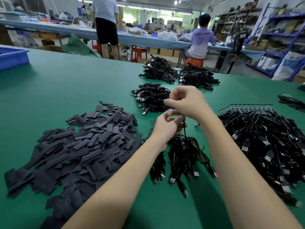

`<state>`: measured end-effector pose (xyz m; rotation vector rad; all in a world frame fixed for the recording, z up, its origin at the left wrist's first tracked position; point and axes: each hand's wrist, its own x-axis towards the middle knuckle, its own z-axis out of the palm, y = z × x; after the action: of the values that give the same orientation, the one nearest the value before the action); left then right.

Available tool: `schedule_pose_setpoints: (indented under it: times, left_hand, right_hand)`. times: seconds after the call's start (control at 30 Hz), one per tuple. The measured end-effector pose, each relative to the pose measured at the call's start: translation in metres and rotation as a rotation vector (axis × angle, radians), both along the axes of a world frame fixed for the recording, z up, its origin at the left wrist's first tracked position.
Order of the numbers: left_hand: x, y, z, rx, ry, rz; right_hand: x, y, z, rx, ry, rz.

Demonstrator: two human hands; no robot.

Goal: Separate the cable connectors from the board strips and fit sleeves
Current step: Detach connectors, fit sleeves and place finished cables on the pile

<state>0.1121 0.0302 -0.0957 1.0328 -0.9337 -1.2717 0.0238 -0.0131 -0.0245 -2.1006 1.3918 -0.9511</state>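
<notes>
My left hand (pixel 166 126) and my right hand (pixel 188 101) meet above the green table (pixel 74 83), both pinching the top end of a thin black cable (pixel 184 129) that hangs down into a small bunch of USB cables (pixel 183 156) below them. A short board strip (pixel 151 131) peeks out beside my left wrist. What my fingertips hold at the cable's end is hidden by the fingers. A wide heap of flat black sleeves (pixel 79 146) lies to the left. A large pile of cables on board strips (pixel 264 139) lies to the right.
Three bundles of finished black cables (pixel 151 98) (pixel 158 68) (pixel 196 76) sit further back on the table. A blue bin (pixel 13 57) stands at the far left edge. More cables (pixel 292 101) lie at the far right. People work at a long bench behind.
</notes>
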Motion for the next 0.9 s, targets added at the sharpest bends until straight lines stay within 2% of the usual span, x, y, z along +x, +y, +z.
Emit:
schedule_pose_setpoints:
  times: [0.07, 0.1, 0.23, 0.33, 0.57, 0.9]
  left_hand:
    - [-0.004, -0.003, -0.002, 0.002, 0.006, -0.023]
    - [-0.005, -0.004, -0.004, -0.009, 0.011, -0.041]
    - [-0.006, -0.007, -0.002, 0.000, 0.070, -0.116]
    - [-0.005, -0.005, 0.002, 0.014, 0.095, -0.184]
    - [-0.002, -0.002, 0.003, -0.001, 0.076, -0.271]
    - [-0.002, -0.004, 0.003, -0.011, -0.003, -0.251]
  right_hand:
    - [-0.031, 0.011, -0.008, 0.119, -0.399, 0.016]
    - [-0.043, 0.016, -0.014, 0.175, -0.536, 0.001]
    - [-0.067, 0.023, -0.040, 0.344, -0.789, -0.069]
    - [-0.066, 0.025, -0.044, 0.350, -0.936, -0.102]
    - [-0.066, 0.027, -0.046, 0.349, -0.954, -0.027]
    - [-0.078, 0.024, -0.044, 0.347, -0.801, -0.023]
